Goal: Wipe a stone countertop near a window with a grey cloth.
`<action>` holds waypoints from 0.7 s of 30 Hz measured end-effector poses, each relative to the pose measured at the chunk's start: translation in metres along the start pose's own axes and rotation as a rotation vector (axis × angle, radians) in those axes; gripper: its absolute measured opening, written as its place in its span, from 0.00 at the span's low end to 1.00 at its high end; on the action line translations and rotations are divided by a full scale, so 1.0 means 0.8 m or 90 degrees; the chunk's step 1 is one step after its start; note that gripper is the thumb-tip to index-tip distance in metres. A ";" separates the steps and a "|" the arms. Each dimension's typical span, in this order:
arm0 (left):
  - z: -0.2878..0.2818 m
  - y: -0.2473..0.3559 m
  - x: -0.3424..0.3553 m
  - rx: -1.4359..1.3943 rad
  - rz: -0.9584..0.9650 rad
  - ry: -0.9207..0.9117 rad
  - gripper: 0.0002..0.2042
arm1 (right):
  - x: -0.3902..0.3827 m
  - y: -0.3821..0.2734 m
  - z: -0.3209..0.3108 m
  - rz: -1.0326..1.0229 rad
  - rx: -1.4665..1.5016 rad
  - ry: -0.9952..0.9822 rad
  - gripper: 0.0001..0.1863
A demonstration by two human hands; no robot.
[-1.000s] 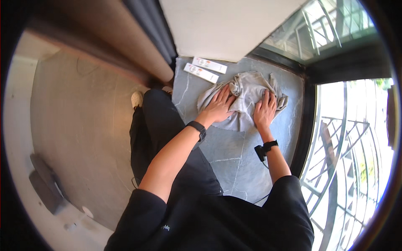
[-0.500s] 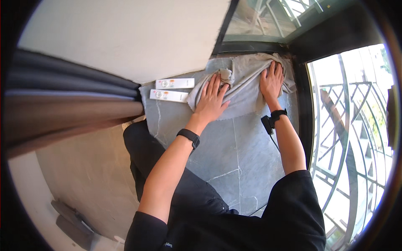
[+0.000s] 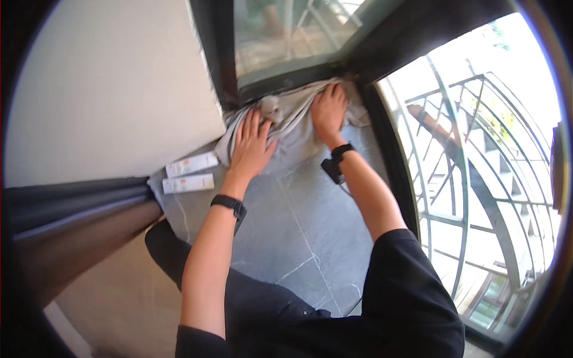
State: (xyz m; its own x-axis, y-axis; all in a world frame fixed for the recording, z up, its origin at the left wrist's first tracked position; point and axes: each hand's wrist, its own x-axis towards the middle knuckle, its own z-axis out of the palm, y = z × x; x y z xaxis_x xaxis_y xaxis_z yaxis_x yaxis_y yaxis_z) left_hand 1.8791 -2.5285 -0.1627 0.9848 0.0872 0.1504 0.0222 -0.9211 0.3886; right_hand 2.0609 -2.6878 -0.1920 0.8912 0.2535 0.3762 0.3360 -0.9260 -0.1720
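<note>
A grey cloth [image 3: 292,139] lies rumpled on the grey marbled ledge [image 3: 280,203], bunched along the dark frame at its far side. My left hand [image 3: 252,148] presses on the cloth's left part, fingers stretched out and open. Beside those fingertips a twisted lump of the cloth stands up. Farther right, my right hand [image 3: 329,114] lies flat and open on the cloth, its fingertips close to the corner of the frame. Two white remote controls, a farther one [image 3: 192,164] and a nearer one [image 3: 188,183], rest left of the cloth.
A glass pane in a dark frame [image 3: 268,88] borders the ledge's far side. To the right is a window with curved metal bars [image 3: 462,197]. A white wall [image 3: 119,89] and dark and brown curtains [image 3: 77,209] stand at the left. My bent leg [image 3: 167,250] is on the near left.
My view has turned, so the ledge, remotes and window sit farther left. Both hands have pushed the cloth forward, and its left part now bunches nearer the far frame.
</note>
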 end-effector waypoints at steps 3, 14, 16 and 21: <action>0.010 0.011 -0.015 -0.018 -0.025 -0.031 0.31 | -0.004 0.015 0.013 -0.027 0.010 0.056 0.29; -0.009 0.051 -0.113 -0.076 -0.109 -0.267 0.41 | -0.109 0.013 -0.095 -0.355 0.235 -0.202 0.30; -0.014 0.049 -0.124 -0.062 -0.102 -0.267 0.42 | -0.148 0.036 -0.120 -0.361 0.257 -0.230 0.30; -0.013 0.050 -0.144 -0.031 -0.085 -0.270 0.44 | -0.185 0.102 -0.116 -0.097 0.149 -0.170 0.31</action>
State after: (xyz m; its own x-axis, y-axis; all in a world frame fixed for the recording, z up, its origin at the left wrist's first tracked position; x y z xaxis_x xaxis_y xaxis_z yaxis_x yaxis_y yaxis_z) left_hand 1.7645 -2.5712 -0.1553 0.9575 0.0313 -0.2868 0.1560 -0.8925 0.4233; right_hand 1.9277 -2.8269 -0.1772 0.8629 0.4762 0.1692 0.5044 -0.7905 -0.3475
